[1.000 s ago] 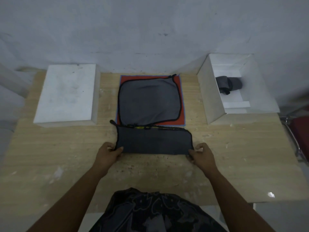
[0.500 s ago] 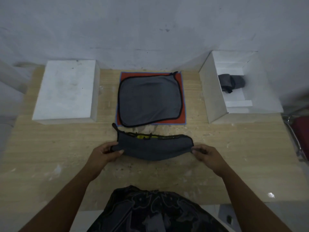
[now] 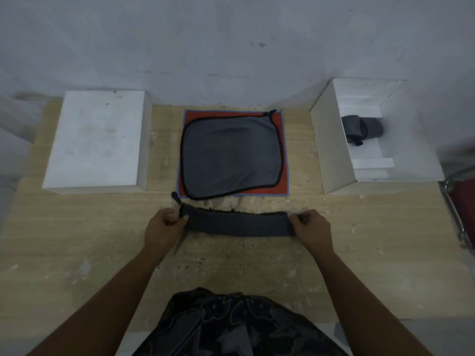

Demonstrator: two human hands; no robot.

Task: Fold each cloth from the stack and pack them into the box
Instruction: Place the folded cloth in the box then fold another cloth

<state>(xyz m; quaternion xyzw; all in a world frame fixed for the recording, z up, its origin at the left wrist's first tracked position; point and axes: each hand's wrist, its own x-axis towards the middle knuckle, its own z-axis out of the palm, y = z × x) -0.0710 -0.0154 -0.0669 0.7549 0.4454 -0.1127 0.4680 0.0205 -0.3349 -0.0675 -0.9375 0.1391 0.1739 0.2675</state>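
Observation:
A dark grey cloth (image 3: pixel 237 223), folded into a long narrow strip, lies across the wooden table (image 3: pixel 77 240) in front of me. My left hand (image 3: pixel 163 228) pinches its left end and my right hand (image 3: pixel 309 227) pinches its right end. Behind it sits the stack (image 3: pixel 231 155): a grey cloth with black trim on top of a red cloth with a blue border. The open white box (image 3: pixel 331 150) stands at the back right, with one folded dark cloth (image 3: pixel 363 128) inside.
A closed white box (image 3: pixel 97 140) stands at the back left. A grey wall rises right behind the table. A metal chair frame with a red seat (image 3: pixel 460 201) shows past the table's right edge. My patterned dark clothing fills the bottom centre.
Both hands have folded the near edge of the grey cloth over, so the wide half-fold is now a narrow strip lying slightly farther from the stack.

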